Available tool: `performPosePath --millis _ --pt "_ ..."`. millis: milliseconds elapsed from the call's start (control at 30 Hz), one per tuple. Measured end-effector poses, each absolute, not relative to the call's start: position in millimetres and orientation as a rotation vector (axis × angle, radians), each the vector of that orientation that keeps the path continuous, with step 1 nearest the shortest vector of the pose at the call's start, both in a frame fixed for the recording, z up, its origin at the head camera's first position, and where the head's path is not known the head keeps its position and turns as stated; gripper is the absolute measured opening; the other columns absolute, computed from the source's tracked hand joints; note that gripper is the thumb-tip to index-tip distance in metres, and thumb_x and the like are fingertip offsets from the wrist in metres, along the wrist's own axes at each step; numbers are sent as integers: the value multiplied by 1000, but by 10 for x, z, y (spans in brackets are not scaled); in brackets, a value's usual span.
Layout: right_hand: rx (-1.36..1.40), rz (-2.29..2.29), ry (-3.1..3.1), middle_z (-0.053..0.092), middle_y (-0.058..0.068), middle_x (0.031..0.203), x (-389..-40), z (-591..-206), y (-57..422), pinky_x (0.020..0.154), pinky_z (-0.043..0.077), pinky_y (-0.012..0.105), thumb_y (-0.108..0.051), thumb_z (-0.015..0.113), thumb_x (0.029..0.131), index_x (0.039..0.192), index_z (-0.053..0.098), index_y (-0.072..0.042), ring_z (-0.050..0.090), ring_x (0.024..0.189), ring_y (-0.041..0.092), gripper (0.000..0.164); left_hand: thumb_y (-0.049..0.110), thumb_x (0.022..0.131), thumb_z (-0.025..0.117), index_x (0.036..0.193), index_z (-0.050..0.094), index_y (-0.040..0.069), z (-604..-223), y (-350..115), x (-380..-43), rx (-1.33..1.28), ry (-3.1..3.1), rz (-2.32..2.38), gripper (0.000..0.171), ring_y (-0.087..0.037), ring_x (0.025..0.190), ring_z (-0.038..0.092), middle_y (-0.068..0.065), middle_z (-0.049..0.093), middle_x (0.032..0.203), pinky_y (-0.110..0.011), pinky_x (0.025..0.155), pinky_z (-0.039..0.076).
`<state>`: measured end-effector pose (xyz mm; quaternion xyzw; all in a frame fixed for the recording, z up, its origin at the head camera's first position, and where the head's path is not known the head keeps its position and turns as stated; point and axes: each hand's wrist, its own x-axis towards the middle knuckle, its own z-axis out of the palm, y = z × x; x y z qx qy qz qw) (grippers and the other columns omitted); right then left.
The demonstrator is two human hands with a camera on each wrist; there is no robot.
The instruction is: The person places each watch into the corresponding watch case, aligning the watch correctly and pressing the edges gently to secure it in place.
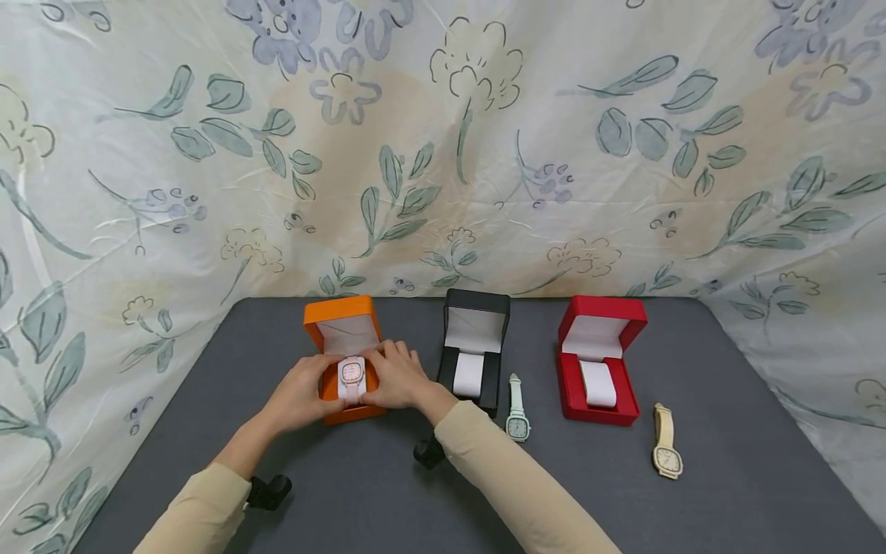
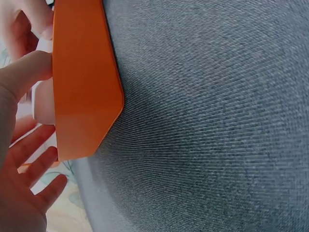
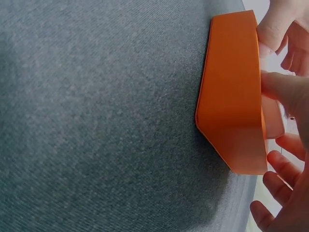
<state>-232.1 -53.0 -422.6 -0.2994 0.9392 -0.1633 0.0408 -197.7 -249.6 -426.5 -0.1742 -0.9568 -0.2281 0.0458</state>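
A pink wristwatch [image 1: 352, 374] is wrapped round a white cushion [image 2: 43, 104] inside an orange watch box [image 1: 356, 415], whose lid stands raised at the back. From the left, my left hand [image 1: 304, 387] holds the cushion between thumb and fingers. My right hand [image 1: 398, 377] grips it from the other side, its thumb near the front wall. Both thumbs reach over the box's front rim in the wrist views. The front wall of the box hides the lower part of the cushion.
Right of the orange box stands an open black watch box [image 1: 488, 385] with a white cushion; farther right is an open red one [image 1: 567, 392]. A mint watch [image 1: 517, 419] and a gold-coloured watch [image 1: 667, 454] lie on the grey table [image 1: 588, 485]. A floral cloth [image 1: 415, 154] hangs behind.
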Motion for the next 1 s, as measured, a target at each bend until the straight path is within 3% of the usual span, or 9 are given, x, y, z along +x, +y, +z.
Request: performPosePath --millis 700,1000 --pt "-902 -566 2868 46 5 126 -2326 -4175 -479 81 36 33 -47 61 83 138 42 -21 41 109 21 64 25 70 79 123 53 1 -4234 -2459 -1942 -540 -2917 -674 63 -33 103 50 -16 56 121 -53 89 43" --pt "-929 -758 2879 53 5 122 -2396 -4087 -390 85 46 34 -37 59 88 129 52 -17 51 105 20 47 22 70 79 122 54 3 -4161 -2480 -1902 -527 -2903 -679 61 -32 105 51 -15 55 121 -52 88 44"
